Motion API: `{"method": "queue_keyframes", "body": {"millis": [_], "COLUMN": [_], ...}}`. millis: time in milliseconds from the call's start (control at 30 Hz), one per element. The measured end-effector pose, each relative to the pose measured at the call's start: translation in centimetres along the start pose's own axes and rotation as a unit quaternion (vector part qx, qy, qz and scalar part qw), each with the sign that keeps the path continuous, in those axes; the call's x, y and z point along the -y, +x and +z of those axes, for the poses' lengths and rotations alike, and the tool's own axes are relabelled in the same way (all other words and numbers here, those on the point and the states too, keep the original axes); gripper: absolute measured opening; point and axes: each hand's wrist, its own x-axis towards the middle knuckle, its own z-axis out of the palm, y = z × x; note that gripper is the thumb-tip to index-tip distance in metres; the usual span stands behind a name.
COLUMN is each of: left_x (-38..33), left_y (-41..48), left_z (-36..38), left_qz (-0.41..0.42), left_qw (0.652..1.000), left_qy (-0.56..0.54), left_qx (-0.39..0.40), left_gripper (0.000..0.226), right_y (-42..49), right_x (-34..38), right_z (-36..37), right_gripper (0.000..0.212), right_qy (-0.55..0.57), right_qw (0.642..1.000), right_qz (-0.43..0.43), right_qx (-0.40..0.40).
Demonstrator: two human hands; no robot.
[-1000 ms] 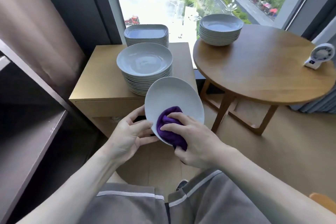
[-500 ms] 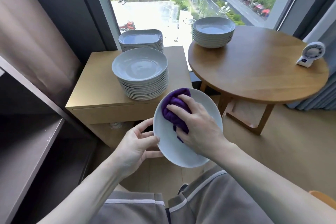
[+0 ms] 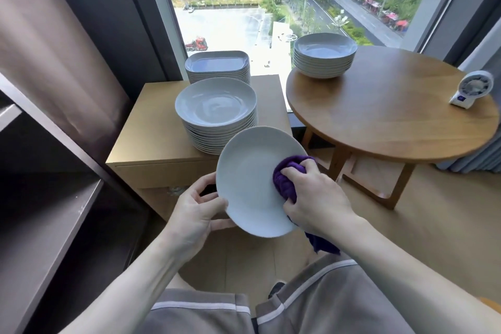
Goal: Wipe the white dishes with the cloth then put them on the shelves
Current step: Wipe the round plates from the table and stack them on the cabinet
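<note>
A white round plate (image 3: 249, 182) is held tilted in front of me over my lap. My left hand (image 3: 195, 211) grips its left rim, thumb on the face and fingers behind. My right hand (image 3: 315, 198) holds a bunched purple cloth (image 3: 284, 182) and presses it against the plate's right side; a tail of the cloth hangs below my wrist. A stack of round white plates (image 3: 217, 114) stands on the low wooden cabinet (image 3: 151, 138), with a stack of squarish plates (image 3: 217, 66) behind it. Dark shelves (image 3: 40, 225) are at the left.
A round wooden table (image 3: 393, 122) on the right carries a stack of white bowls (image 3: 324, 55) and a small white fan (image 3: 473, 88). A large window lies behind the cabinet. A brown curtain hangs at upper left.
The cloth has slid from the plate's lower middle, up to its top, then over to its right side. The plate stayed in my left hand, shifting slightly.
</note>
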Motion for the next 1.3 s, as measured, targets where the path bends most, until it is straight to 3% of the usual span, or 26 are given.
{"method": "queue_keyframes", "body": {"millis": [267, 533, 733, 900, 1067, 1167, 1300], "left_x": [-0.4, 0.7, 1.5, 1.2, 0.5, -0.1, -1.0], "left_y": [0.5, 0.0, -0.8, -0.7, -0.3, 0.0, 0.4], "left_z": [-0.8, 0.5, 1.7, 1.1, 0.4, -0.3, -1.1], "left_qz": [-0.003, -0.055, -0.061, -0.048, -0.031, -0.015, 0.005], "left_qw": [1.000, 0.996, 0.993, 0.996, 0.999, 1.000, 1.000], "left_qy": [-0.008, -0.039, -0.011, 0.009, 0.002, -0.007, -0.020], "left_qx": [0.000, 0.060, 0.100, 0.073, 0.039, 0.026, 0.009], "left_gripper": [0.066, 0.060, 0.055, 0.075, 0.078, 0.072, 0.064], "right_y": [-2.1, -1.4, -0.1, 0.3, 0.7, 0.3, -1.0], "right_x": [2.6, 2.3, 0.9, -0.2, -0.9, -0.6, 1.1], "right_z": [1.3, 0.3, -0.4, -0.4, -0.2, 0.1, 0.9], "right_gripper": [0.057, 0.053, 0.056, 0.059, 0.058, 0.057, 0.056], "right_qy": [0.019, 0.110, 0.101, 0.051, 0.028, 0.023, 0.014], "right_qw": [0.986, 0.967, 0.983, 0.995, 0.999, 1.000, 0.996], "right_qz": [-0.144, -0.227, -0.133, -0.054, 0.004, -0.004, -0.081], "right_qx": [0.087, 0.026, -0.075, -0.064, -0.024, 0.006, 0.028]}}
